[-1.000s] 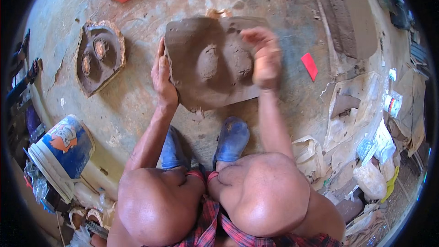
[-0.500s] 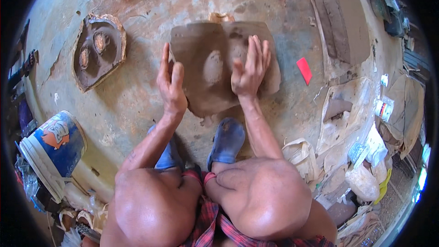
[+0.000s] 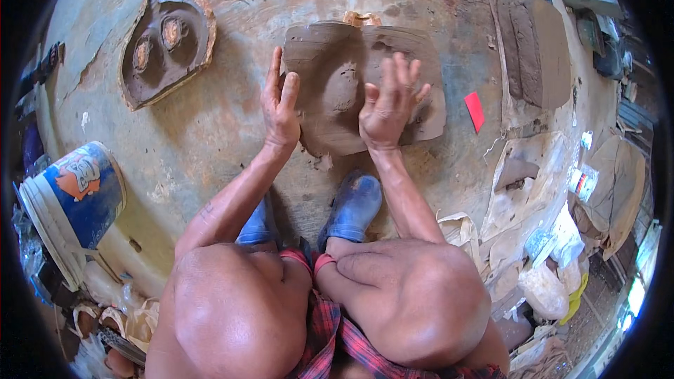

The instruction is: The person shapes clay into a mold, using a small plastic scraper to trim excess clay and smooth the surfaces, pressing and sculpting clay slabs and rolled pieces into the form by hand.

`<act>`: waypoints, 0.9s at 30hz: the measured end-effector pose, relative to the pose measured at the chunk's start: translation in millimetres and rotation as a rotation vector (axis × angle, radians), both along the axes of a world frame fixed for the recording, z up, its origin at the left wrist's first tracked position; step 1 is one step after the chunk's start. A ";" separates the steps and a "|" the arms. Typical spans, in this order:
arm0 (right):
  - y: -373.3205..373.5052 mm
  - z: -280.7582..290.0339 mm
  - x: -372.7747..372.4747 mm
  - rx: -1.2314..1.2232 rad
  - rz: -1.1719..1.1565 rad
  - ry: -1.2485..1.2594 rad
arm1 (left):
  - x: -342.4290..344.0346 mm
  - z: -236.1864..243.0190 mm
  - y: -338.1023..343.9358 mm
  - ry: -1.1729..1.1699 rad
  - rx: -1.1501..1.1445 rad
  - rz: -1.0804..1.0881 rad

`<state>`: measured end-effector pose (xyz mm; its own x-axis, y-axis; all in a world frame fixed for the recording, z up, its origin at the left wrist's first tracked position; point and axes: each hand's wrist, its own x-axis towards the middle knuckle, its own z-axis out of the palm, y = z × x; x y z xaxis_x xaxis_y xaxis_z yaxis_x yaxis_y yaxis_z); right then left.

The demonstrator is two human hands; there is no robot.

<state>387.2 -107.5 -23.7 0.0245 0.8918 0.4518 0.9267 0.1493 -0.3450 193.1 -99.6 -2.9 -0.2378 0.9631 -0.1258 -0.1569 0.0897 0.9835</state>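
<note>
Your left hand (image 3: 281, 109) stood unclenched, its fingers stretched toward twelve o'clock and its thumb raised apart, at the nine o'clock edge of a broad, dark brown slab of wet clay (image 3: 330, 132). Your right hand (image 3: 390, 107) was spread over the slab's three o'clock half, fingers fanned toward twelve and one o'clock, hiding part of the surface; you could not tell how firmly either of the hands touched it.

The slab lay just beyond your blue rubber shoes (image 3: 354, 207), at twelve o'clock from you. Its skin was smooth and faintly streaked, with ragged edges and a rounded, rougher mound showing between the hands.

With the slab as the dial's centre, a rough-rimmed, rounded mould lined with brown clay (image 3: 158, 77) lay toward ten o'clock, two oval hollows baring its orange-brown material. A flat red strip (image 3: 474, 112) lay near three o'clock, short of a long, ridged clay block (image 3: 537, 52). A blue-and-white plastic bucket (image 3: 84, 196) tilted at eight o'clock.
</note>
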 end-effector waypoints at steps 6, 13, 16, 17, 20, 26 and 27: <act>3.3 41.2 -59.4 0.227 0.233 0.274 | -16.7 -32.8 -18.1 0.027 -0.145 -0.024; -7.4 18.1 -72.0 0.080 0.285 -0.003 | -14.8 -23.5 -10.4 -0.221 -0.038 -0.046; -8.7 15.2 -75.8 0.013 0.327 -0.099 | -9.8 -24.9 -12.8 -0.191 -0.078 0.043; 1.4 14.5 -79.8 0.055 0.266 -0.088 | -8.6 -25.0 -12.2 -0.193 -0.075 0.041; 0.8 33.6 -82.9 0.173 0.218 0.084 | -8.6 -28.3 -14.7 -0.168 -0.087 0.000; -3.7 23.4 -87.2 0.069 0.294 0.014 | -16.2 -44.8 -6.4 -0.495 -0.134 -0.029; -1.1 26.2 -80.4 0.092 0.247 0.069 | -16.0 -47.8 -3.2 -0.506 -0.130 -0.042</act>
